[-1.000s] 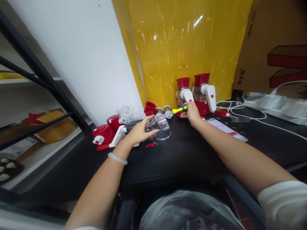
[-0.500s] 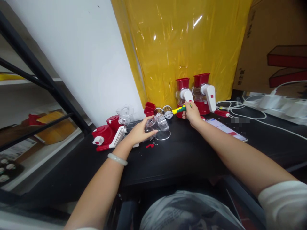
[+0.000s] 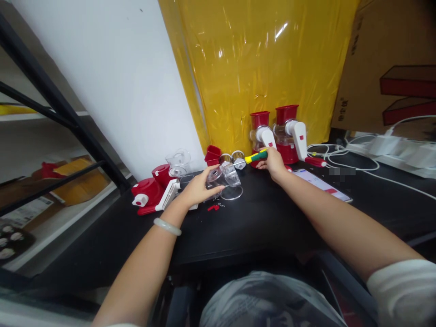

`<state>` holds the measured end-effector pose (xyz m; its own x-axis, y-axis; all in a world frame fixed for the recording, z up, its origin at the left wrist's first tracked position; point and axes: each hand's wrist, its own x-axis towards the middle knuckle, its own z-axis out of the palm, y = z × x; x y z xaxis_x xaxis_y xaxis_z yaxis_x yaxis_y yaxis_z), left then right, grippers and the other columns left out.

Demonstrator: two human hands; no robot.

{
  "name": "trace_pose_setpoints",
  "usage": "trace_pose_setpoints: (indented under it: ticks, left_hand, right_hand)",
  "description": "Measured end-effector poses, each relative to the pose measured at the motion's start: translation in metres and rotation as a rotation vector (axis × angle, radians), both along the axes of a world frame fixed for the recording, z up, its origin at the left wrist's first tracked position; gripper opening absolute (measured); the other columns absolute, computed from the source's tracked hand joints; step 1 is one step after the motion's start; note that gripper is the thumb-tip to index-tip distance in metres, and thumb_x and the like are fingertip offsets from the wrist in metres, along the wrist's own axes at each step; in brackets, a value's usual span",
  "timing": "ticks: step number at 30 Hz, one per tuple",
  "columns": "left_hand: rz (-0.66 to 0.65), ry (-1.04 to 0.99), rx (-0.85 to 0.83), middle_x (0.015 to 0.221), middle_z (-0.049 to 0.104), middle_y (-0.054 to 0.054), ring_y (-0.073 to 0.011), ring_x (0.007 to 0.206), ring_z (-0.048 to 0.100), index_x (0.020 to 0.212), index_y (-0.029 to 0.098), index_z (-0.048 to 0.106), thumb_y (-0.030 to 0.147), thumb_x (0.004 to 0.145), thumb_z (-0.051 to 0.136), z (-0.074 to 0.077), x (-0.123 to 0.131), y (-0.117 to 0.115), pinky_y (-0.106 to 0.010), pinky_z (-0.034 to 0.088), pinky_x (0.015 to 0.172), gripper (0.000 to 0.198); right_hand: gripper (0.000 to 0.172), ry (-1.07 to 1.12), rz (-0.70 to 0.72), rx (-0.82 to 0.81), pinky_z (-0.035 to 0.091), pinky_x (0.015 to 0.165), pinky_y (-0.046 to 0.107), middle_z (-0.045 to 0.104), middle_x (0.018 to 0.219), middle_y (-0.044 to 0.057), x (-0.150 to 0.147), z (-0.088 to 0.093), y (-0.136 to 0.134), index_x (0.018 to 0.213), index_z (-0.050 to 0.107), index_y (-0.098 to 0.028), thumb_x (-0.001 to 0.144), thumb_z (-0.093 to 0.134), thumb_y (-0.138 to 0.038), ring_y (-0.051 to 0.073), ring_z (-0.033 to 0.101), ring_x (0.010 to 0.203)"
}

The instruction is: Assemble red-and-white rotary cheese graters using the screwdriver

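My left hand (image 3: 198,186) grips a clear plastic housing (image 3: 226,176) resting on the black table (image 3: 259,222). My right hand (image 3: 274,162) is closed on a screwdriver with a yellow and green handle (image 3: 255,156), whose handle points left. It sits in front of two assembled red and white hand-crank grinders (image 3: 288,134) standing at the yellow sheet. A small red piece (image 3: 213,207) and tiny screws lie just below the clear housing.
Red bases with white parts (image 3: 150,194), a clear cup (image 3: 179,162), a red funnel (image 3: 212,154) and metal drums (image 3: 235,158) lie at the back left. A phone (image 3: 322,184), white cables (image 3: 344,156) and a cardboard box (image 3: 391,68) are on the right. A black shelf frame (image 3: 61,113) stands left.
My right hand with the screwdriver has shifted slightly down and back toward the table. My left hand and the clear housing have stayed put.
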<state>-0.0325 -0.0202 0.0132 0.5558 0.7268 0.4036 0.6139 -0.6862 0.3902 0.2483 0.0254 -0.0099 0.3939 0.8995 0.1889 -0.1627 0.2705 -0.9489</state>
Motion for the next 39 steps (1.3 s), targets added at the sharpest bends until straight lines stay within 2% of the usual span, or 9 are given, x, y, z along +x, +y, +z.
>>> trace_pose_setpoints:
  ticks: [4, 11, 16, 19, 25, 29, 39]
  left_hand:
    - [0.006, 0.012, -0.009, 0.134, 0.06, -0.01, -0.0301, 0.119, 0.061, 0.145, 0.028, 0.037, 0.053, 0.082, 0.066, 0.0004, -0.0003, -0.0002, -0.047, 0.047, 0.1, 0.074]
    - [-0.007, 0.002, -0.011, 0.136, 0.058, -0.01, -0.0303, 0.121, 0.059, 0.144, 0.028, 0.037, 0.052, 0.082, 0.066, 0.0011, 0.0001, -0.001, -0.047, 0.047, 0.102, 0.073]
    - [0.001, 0.015, -0.014, 0.134, 0.06, -0.01, -0.0302, 0.118, 0.061, 0.145, 0.029, 0.037, 0.054, 0.082, 0.067, 0.0012, 0.0007, -0.0017, -0.047, 0.048, 0.1, 0.074]
    - [-0.004, 0.003, -0.008, 0.135, 0.059, -0.01, -0.0306, 0.12, 0.06, 0.144, 0.028, 0.038, 0.054, 0.082, 0.066, 0.0011, 0.0007, -0.0015, -0.047, 0.047, 0.101, 0.074]
    - [0.004, 0.016, -0.015, 0.135, 0.06, -0.009, -0.0295, 0.118, 0.061, 0.145, 0.03, 0.037, 0.054, 0.082, 0.067, 0.0011, 0.0003, -0.0012, -0.046, 0.047, 0.1, 0.074]
    - [-0.005, 0.001, -0.008, 0.137, 0.058, -0.01, -0.0299, 0.121, 0.059, 0.145, 0.029, 0.037, 0.053, 0.082, 0.067, 0.0001, 0.0006, -0.0003, -0.047, 0.047, 0.102, 0.074]
    - [-0.005, 0.001, -0.016, 0.137, 0.059, -0.01, -0.0306, 0.121, 0.059, 0.145, 0.029, 0.037, 0.053, 0.082, 0.066, 0.0003, 0.0007, -0.0004, -0.048, 0.047, 0.102, 0.074]
  right_hand:
    - [0.015, -0.03, -0.004, -0.011, 0.042, 0.036, 0.018, 0.054, 0.051, -0.004, 0.0001, 0.0003, 0.0005, 0.094, 0.052, -0.019, 0.09, 0.04, -0.026, 0.011, 0.054, 0.037]
    - [0.025, -0.071, -0.024, 0.022, 0.039, 0.035, 0.017, 0.047, 0.044, -0.009, 0.0012, -0.0039, 0.0021, 0.09, 0.049, -0.022, 0.09, 0.052, -0.047, 0.01, 0.051, 0.035]
    - [0.028, -0.133, -0.047, 0.022, 0.039, 0.035, 0.017, 0.043, 0.041, -0.009, 0.0008, -0.0032, 0.0003, 0.085, 0.047, -0.022, 0.093, 0.048, -0.049, 0.01, 0.05, 0.034]
    - [0.031, -0.131, -0.042, 0.006, 0.039, 0.034, 0.017, 0.046, 0.045, -0.008, 0.0005, -0.003, 0.0011, 0.086, 0.046, -0.023, 0.094, 0.043, -0.052, 0.01, 0.051, 0.034]
    - [0.018, -0.065, -0.004, 0.019, 0.042, 0.036, 0.018, 0.054, 0.058, -0.005, 0.0014, -0.0047, 0.0036, 0.093, 0.047, -0.022, 0.093, 0.034, -0.033, 0.01, 0.055, 0.037]
    - [0.02, 0.012, 0.028, 0.034, 0.042, 0.037, 0.018, 0.056, 0.066, -0.004, 0.0007, -0.0042, 0.0019, 0.095, 0.049, -0.021, 0.089, 0.031, -0.026, 0.008, 0.055, 0.038]
    - [0.018, -0.033, -0.008, -0.007, 0.041, 0.036, 0.018, 0.052, 0.054, -0.004, -0.0002, 0.0031, -0.003, 0.097, 0.051, -0.021, 0.087, 0.037, -0.024, 0.011, 0.053, 0.037]
